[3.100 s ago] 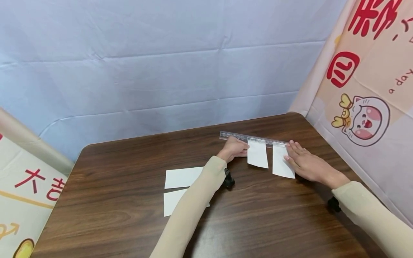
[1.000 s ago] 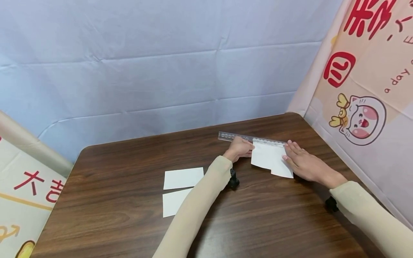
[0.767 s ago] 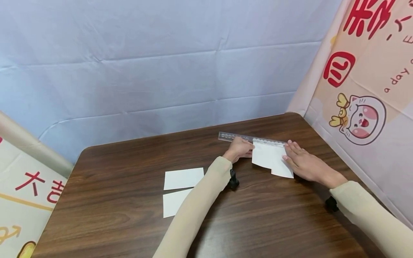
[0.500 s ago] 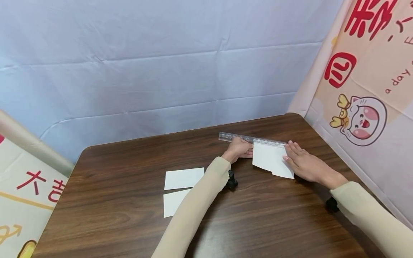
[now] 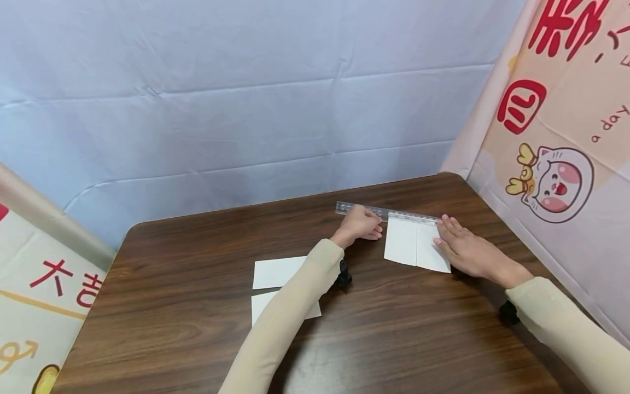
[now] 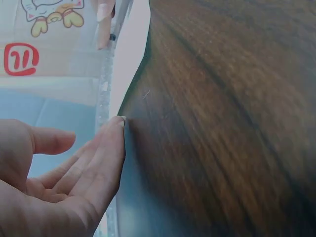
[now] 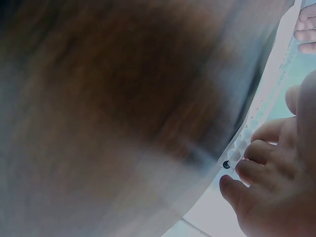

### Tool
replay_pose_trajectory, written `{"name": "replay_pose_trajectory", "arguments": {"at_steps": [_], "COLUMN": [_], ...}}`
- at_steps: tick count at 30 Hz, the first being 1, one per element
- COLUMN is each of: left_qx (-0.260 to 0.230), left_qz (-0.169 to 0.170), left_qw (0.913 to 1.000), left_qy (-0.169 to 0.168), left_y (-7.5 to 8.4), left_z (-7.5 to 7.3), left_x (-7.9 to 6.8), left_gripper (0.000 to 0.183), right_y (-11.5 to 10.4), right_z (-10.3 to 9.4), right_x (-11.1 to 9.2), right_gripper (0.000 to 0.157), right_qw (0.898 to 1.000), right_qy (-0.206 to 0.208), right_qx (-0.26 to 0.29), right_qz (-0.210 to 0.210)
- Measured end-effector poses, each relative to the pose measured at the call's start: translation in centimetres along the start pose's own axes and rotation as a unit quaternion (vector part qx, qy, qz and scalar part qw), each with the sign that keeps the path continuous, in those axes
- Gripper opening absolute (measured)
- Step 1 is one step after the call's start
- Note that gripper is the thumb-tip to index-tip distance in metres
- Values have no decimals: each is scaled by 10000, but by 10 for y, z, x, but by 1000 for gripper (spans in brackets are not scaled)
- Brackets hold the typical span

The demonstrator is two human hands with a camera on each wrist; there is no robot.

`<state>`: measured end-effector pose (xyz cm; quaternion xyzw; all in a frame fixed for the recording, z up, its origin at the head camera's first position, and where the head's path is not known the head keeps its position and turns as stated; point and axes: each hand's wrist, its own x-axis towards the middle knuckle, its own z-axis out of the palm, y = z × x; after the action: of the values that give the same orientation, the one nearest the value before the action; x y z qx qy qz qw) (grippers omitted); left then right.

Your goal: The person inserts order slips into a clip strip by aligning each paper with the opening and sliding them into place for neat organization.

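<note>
Two white paper cards lie edge to edge in the head view, a left card and a right card, with a thin seam between them. Their far edges are under or against a clear plastic strip that looks like a ruler. My right hand lies flat with straight fingers over the strip's right end and the right card's edge. Beside the left card is my left hand; in the left wrist view its fingers are extended, their tips at the card's edge, the thumb apart.
Two more white cards, an upper card and a lower card, lie on the brown wooden table, partly behind the left sleeve. A pale cloth backdrop hangs behind; a printed cloth borders the right.
The left card has moved right from a gap, overlapped the right card, then come to lie beside it. My left hand has drawn back slightly left. The right hand stays in place.
</note>
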<state>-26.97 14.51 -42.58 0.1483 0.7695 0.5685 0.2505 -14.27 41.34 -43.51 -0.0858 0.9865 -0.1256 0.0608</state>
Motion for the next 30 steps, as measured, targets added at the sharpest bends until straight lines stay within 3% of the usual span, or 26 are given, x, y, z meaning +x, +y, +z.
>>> {"name": "replay_pose_trajectory", "arguments": {"at_steps": [7, 12, 15, 22, 25, 30], "left_qx": [488, 1410, 2026, 2952, 3404, 4222], "left_qz": [235, 656, 944, 1531, 1670, 1949], "left_qw": [9985, 9875, 9743, 9430, 9252, 8850], "left_qy": [-129, -268, -270, -138, -147, -214], "left_y": [7, 10, 11, 8, 6, 0], "left_z": [-14, -27, -33, -49, -58, -73], "left_x": [-12, -24, -30, -44, -51, -68], "left_gripper": [29, 31, 33, 30, 28, 31], "right_y": [-1, 0, 1, -1, -1, 2], "right_z": [2, 4, 3, -3, -3, -2], "right_x": [-1, 0, 0, 0, 0, -1], "right_gripper": [74, 74, 73, 73, 73, 73], "right_qw": [10000, 10000, 10000, 10000, 10000, 10000], "right_qy": [9, -17, 3, 13, 12, -15], "right_qx": [-20, -10, -19, -4, 5, 70], "right_qz": [7, -20, -38, -66, -62, -46]}}
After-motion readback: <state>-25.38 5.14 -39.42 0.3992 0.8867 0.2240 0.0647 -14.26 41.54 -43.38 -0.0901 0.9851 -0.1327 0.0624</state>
